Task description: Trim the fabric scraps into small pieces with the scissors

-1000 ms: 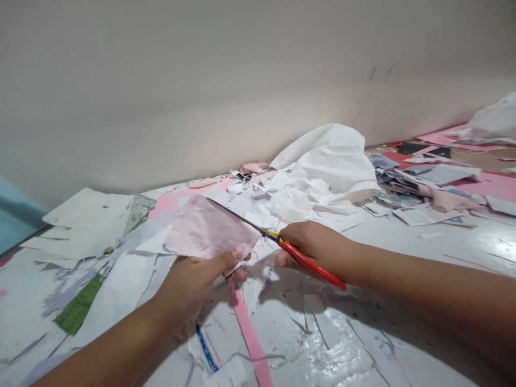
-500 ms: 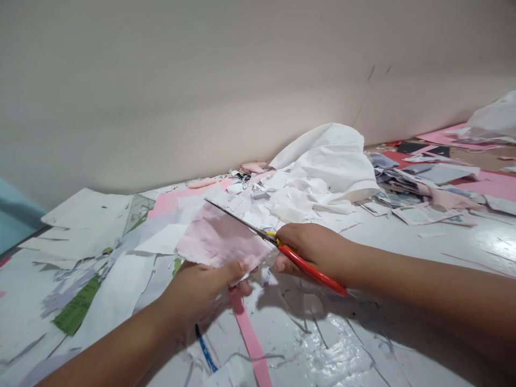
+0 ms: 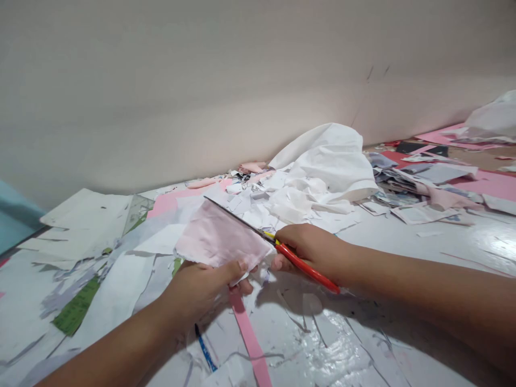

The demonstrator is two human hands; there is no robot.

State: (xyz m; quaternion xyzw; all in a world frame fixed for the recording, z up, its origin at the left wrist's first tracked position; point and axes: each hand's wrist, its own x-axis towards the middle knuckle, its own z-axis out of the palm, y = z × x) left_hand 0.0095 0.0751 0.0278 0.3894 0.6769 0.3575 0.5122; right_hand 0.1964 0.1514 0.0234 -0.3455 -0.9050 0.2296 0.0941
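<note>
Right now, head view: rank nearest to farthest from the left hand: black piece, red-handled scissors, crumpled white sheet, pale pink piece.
1. Pale pink piece, held in the left hand's fingers
2. Red-handled scissors, blades at the piece, handles to the right
3. Crumpled white sheet, behind and to the right
4. Black piece, far right at the back

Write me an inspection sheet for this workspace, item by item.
Surface: glossy white work surface, littered with thin offcuts.
Things in use: red-handled metal scissors, blades along the upper right edge of a pale pink thin sheet.
Clutter: crumpled white sheet by the wall, flat green piece at left, long bright-pink strip in front.
Hands: left hand pinches the pale pink thin sheet; right hand grips the scissors.
Cables: nothing seen.
Surroundings: plain greyish wall behind.
</note>
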